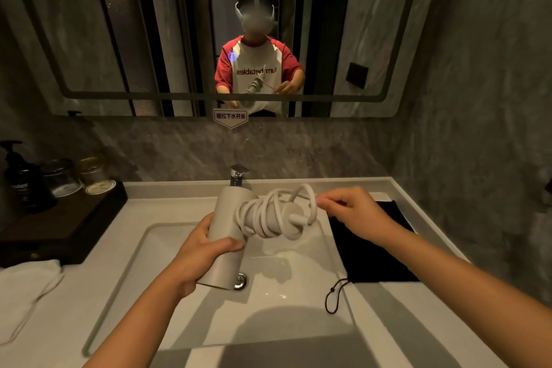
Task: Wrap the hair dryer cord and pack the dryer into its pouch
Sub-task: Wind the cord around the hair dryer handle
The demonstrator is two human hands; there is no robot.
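Observation:
A pale grey hair dryer is held over the sink, with my left hand gripping its barrel. Its white cord is coiled in several loose loops around the handle, which points right. My right hand pinches the free end of the cord just right of the handle. The black pouch lies flat on the counter to the right of the basin, partly under my right forearm, and its drawstring trails over the basin edge.
A white sink with a chrome tap sits below the dryer. A dark tray at the left carries a pump bottle and glass jars. A white cloth lies at the front left. A mirror hangs above.

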